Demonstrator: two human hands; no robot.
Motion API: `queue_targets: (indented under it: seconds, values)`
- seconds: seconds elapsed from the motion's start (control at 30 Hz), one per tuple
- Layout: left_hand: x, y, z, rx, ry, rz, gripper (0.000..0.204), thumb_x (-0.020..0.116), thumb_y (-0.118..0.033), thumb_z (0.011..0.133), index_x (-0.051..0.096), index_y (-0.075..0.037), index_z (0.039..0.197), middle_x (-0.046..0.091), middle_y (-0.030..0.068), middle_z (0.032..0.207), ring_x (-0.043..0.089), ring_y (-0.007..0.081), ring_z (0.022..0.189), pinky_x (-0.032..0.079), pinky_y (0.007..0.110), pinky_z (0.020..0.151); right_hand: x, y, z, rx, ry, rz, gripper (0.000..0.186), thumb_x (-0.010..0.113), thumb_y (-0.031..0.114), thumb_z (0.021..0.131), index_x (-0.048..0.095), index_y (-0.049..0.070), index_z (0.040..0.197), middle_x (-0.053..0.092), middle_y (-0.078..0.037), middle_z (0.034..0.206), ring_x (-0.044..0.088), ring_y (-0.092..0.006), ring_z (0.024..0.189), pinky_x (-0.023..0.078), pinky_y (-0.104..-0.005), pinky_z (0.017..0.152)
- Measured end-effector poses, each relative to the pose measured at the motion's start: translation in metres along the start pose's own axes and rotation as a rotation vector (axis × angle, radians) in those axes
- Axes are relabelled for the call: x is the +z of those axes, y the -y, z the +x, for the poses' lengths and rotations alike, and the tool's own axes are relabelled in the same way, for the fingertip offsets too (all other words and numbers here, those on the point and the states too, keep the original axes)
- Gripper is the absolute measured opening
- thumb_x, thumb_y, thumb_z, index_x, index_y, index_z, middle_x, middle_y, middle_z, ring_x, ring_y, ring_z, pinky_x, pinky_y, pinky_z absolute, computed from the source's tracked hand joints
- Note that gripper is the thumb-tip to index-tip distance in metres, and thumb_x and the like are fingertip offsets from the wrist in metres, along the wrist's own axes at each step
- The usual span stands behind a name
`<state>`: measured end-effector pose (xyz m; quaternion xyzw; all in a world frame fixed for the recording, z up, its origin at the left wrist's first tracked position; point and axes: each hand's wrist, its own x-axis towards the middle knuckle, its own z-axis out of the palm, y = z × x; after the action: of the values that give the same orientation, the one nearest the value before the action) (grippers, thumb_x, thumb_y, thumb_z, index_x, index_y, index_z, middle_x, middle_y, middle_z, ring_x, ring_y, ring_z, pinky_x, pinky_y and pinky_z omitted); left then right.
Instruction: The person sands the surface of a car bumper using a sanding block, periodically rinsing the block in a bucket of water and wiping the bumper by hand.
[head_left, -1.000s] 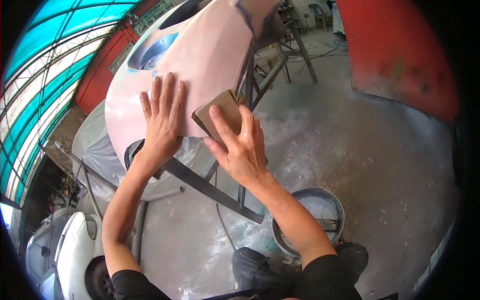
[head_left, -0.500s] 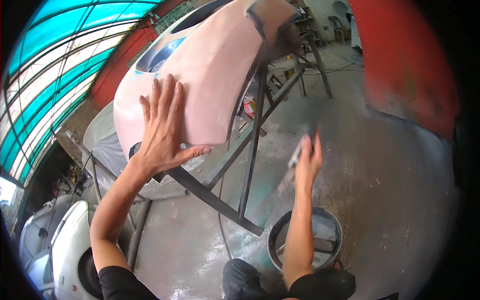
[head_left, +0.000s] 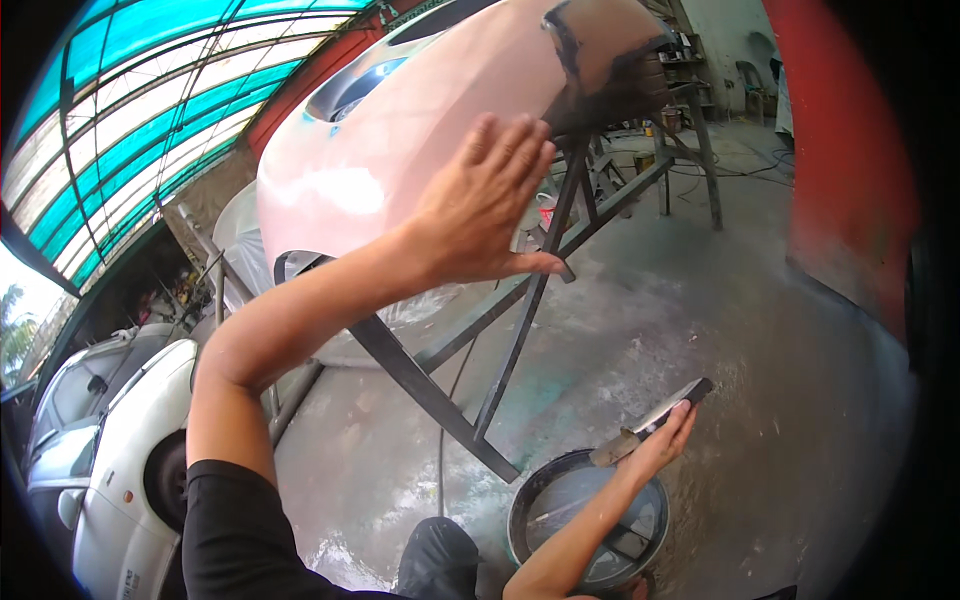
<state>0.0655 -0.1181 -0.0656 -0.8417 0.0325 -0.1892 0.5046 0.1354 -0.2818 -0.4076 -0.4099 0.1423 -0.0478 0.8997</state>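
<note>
A pink-coated car bumper [head_left: 350,175] rests on a dark metal stand. My left hand [head_left: 490,195] lies with spread fingers over its right edge, palm toward the surface; whether the whole palm touches cannot be told. Lower right, my right hand [head_left: 662,445] grips a long, flat sanding block [head_left: 650,418], dark at its far end with a paler strip along it. That hand hangs above the rim of a round black bucket [head_left: 517,520], which holds greyish water and some dark flat pieces.
Dark bars of the stand [head_left: 505,360] slope down to the wet, grey floor [head_left: 740,420]. A red panel [head_left: 840,170] stands at the right. White car [head_left: 130,470] and plastic sheeting [head_left: 255,250] are on the left. Far back are shelves and a chair [head_left: 752,85].
My left hand has slid right across the bumper to its edge. The right hand has come down and nearer with the sanding block. The whole view has shifted a little.
</note>
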Motion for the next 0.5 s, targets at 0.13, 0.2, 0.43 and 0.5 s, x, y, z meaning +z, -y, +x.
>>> queue_targets:
  seconds: [0.13, 0.2, 0.43, 0.5]
  values:
    - [0.008, -0.041, 0.002, 0.052, 0.034, -0.139, 0.122, 0.04, -0.09, 0.092, 0.028, 0.007, 0.164, 0.03, 0.0266, 0.171, 0.022, 0.0373, 0.163, 0.013, 0.056, 0.133, -0.009, 0.0, 0.012, -0.024, 0.014, -0.048, 0.063, 0.058, 0.038, 0.111, 0.048, -0.003, 0.158, 0.05, -0.021, 0.16, 0.054, -0.031, 0.141, 0.044, -0.0396, 0.115]
    - [0.023, -0.066, -0.014, 0.032, -0.003, -0.284, 0.117, 0.046, -0.084, 0.094, 0.028, 0.007, 0.164, 0.031, 0.0271, 0.17, 0.023, 0.0369, 0.163, 0.014, 0.056, 0.132, -0.009, 0.008, 0.01, 0.006, -0.018, -0.051, 0.067, 0.058, 0.043, 0.11, 0.048, -0.004, 0.157, 0.049, -0.023, 0.16, 0.053, -0.0344, 0.142, 0.044, -0.0419, 0.116]
    - [0.097, -0.272, -0.118, 0.049, 0.078, -1.347, 0.04, 0.07, -0.038, 0.101, 0.067, -0.004, 0.122, 0.066, 0.0208, 0.118, 0.066, 0.0405, 0.108, 0.055, 0.051, 0.091, -0.042, 0.042, 0.033, -0.098, -0.154, -0.174, 0.07, 0.06, 0.047, 0.108, 0.049, -0.001, 0.158, 0.047, -0.024, 0.162, 0.053, -0.0355, 0.144, 0.045, -0.0427, 0.115]
    - [0.123, -0.356, -0.167, 0.204, 0.223, -1.632, 0.032, 0.058, -0.029, 0.109, 0.066, 0.001, 0.099, 0.065, 0.0229, 0.094, 0.065, 0.0426, 0.091, 0.052, 0.053, 0.079, -0.041, 0.037, 0.027, -0.112, -0.153, -0.173, 0.069, 0.06, 0.047, 0.108, 0.049, 0.001, 0.158, 0.048, -0.023, 0.162, 0.053, -0.0352, 0.144, 0.047, -0.043, 0.114]
